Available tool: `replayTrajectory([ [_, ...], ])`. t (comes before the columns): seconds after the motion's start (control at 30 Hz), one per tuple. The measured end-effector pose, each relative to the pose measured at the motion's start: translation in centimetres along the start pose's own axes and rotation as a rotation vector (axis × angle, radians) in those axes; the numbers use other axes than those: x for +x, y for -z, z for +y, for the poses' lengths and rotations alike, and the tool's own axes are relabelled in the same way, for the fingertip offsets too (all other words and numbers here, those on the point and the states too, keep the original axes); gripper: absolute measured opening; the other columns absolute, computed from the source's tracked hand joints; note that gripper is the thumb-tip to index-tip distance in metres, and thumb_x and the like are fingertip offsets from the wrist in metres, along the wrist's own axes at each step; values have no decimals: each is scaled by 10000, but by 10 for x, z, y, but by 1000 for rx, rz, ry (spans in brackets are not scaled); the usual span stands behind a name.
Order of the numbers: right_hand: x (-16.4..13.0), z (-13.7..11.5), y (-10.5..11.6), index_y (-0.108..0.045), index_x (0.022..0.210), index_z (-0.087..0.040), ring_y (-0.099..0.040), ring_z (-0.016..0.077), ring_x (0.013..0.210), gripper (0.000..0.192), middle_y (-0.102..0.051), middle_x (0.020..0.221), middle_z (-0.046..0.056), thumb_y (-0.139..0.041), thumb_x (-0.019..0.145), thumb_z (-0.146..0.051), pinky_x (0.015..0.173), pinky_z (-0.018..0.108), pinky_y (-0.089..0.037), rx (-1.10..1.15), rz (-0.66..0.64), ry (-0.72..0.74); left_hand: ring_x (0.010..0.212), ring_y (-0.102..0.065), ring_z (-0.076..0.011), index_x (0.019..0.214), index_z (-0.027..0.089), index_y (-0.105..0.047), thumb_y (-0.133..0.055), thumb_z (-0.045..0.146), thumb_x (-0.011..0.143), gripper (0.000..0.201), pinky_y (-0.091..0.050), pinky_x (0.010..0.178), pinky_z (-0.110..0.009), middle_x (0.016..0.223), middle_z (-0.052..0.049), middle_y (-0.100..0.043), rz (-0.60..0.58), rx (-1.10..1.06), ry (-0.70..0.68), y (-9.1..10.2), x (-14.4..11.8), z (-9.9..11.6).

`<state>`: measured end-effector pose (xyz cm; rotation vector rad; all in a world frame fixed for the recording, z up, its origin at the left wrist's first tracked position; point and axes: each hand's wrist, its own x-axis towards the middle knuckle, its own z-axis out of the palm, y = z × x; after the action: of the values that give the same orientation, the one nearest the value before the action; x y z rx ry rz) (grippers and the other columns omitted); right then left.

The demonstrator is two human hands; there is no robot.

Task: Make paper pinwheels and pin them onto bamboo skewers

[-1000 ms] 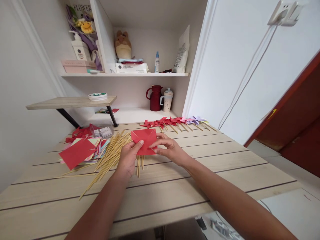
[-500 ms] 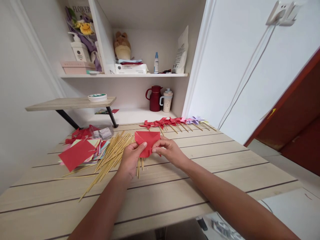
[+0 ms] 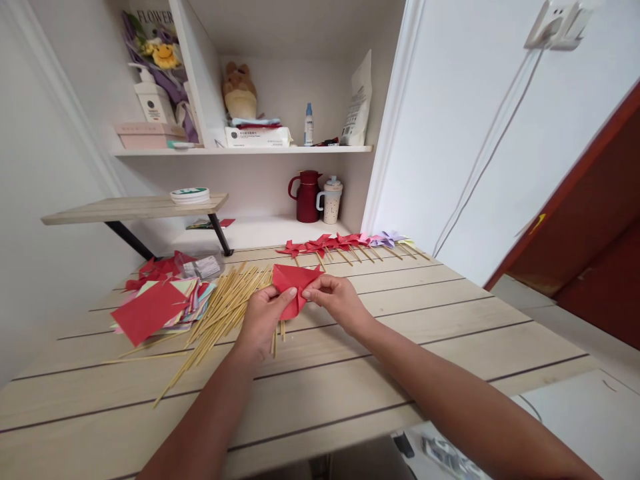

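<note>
**Red paper folds tighter between two hands**

Since a second ago, the flat red paper [image 3: 295,288] has narrowed into a creased, pointed shape, so folding is advancing. The left hand [image 3: 263,319] and right hand [image 3: 337,301] both pinch it just above the pale wood-grain bench [image 3: 400,347]. Thin bamboo sticks [image 3: 225,310] lie left; finished pinwheels [image 3: 345,243] line the far edge.

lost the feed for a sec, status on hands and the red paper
Left hand and right hand both pinch the red paper above the table. Bamboo sticks lie just left. Nothing in the way.
</note>
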<state>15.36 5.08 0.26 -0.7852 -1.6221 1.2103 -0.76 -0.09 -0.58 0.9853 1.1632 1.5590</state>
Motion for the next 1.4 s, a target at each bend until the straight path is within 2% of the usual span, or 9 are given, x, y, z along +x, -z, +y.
replayTrajectory([
  [0.3, -3, -3, -1, -654, 600, -198, -551, 145, 598, 269, -633, 604, -5, -782, 716, -404, 628, 295, -447, -65, 60, 24, 764, -701, -193, 885, 145, -804, -910, 477, 584, 460, -529, 740, -301, 920, -107, -803, 26, 19, 1, 0, 1, -2],
  [0.83, -3, 0, -3, -675, 616, -199, -589, 168, 621, 264, -677, 622, 17, -796, 710, -414, 622, 305, -459, -111, 113, 51, 730, -696, -200, 834, 157, -810, -911, 466, 578, 414, -525, 690, -296, 874, -104, -799, 27, 41, -22, -4, -2, 4],
  [1.23, -4, 4, -4, -683, 619, -203, -576, 170, 635, 245, -669, 627, 9, -806, 713, -393, 657, 313, -453, -100, 121, 49, 704, -676, -188, 819, 158, -808, -882, 431, 617, 347, -497, 646, -277, 843, -90, -791, 31, 81, -36, -6, -4, 8],
  [1.4, -1, 12, -4, -717, 691, -200, -593, 179, 705, 218, -691, 717, 22, -794, 750, -395, 695, 314, -458, -52, 56, 54, 713, -686, -184, 863, 154, -808, -874, 414, 635, 352, -512, 680, -282, 868, -92, -797, 50, 69, -38, -5, -3, 5],
])
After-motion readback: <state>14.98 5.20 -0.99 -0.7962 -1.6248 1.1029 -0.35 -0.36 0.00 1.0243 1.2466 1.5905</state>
